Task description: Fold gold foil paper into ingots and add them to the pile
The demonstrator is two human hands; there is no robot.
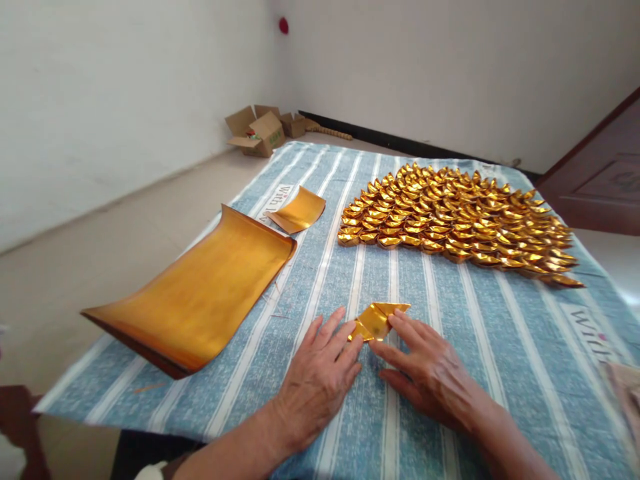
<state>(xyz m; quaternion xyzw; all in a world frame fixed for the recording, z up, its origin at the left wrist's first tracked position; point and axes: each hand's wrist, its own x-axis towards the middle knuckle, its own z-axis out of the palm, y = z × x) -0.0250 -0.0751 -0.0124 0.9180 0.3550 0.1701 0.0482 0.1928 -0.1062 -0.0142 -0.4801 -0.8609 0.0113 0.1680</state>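
Observation:
A small piece of gold foil paper (379, 319), partly folded, lies flat on the blue-and-white striped cloth (450, 313). My left hand (317, 373) presses its left corner with the fingertips. My right hand (430, 370) holds down its right side with the fingers. Both hands rest on the cloth, close together.
A large stack of curled gold sheets (200, 293) lies to the left. A smaller gold sheet (299, 210) sits behind it. Several folded gold ingots (460, 217) cover the far right of the cloth. Open cardboard boxes (257, 130) stand on the floor by the wall. A dark door (605, 177) is at right.

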